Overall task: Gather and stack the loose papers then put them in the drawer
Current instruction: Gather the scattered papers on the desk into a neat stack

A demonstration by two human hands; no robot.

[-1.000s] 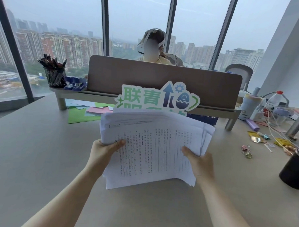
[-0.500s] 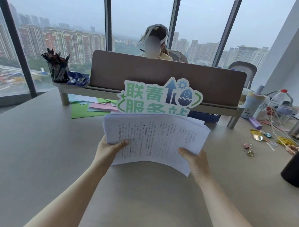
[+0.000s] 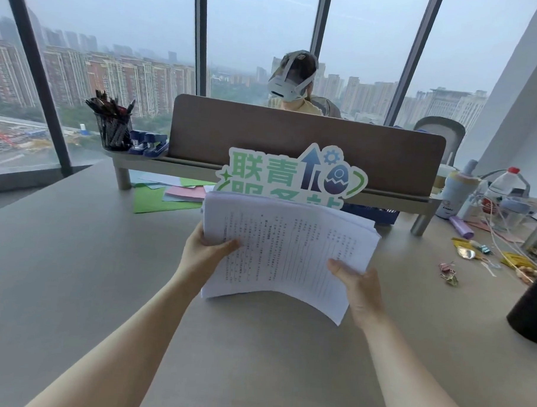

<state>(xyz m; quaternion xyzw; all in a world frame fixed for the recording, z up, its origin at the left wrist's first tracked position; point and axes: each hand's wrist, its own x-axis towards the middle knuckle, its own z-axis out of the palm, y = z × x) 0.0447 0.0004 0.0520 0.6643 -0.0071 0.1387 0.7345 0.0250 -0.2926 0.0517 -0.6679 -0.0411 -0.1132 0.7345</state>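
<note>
A thick stack of white printed papers stands tilted above the grey desk, its lower edge bowed upward. My left hand grips the stack's left side, thumb on the front sheet. My right hand holds the right side, thumb on the front too. The top edges look fairly even; the right edges fan out a little. No drawer is in view.
Coloured paper sheets lie under a raised shelf carrying a pen cup and staplers. A green-and-white sign stands behind the stack. Binder clips, bottles and a black cup crowd the right. A person sits beyond the divider.
The ragged stack has been squared up, its sheets drawn together. Both hands kept their grip, and the stack dropped lower and then rose a little in front of the sign.
</note>
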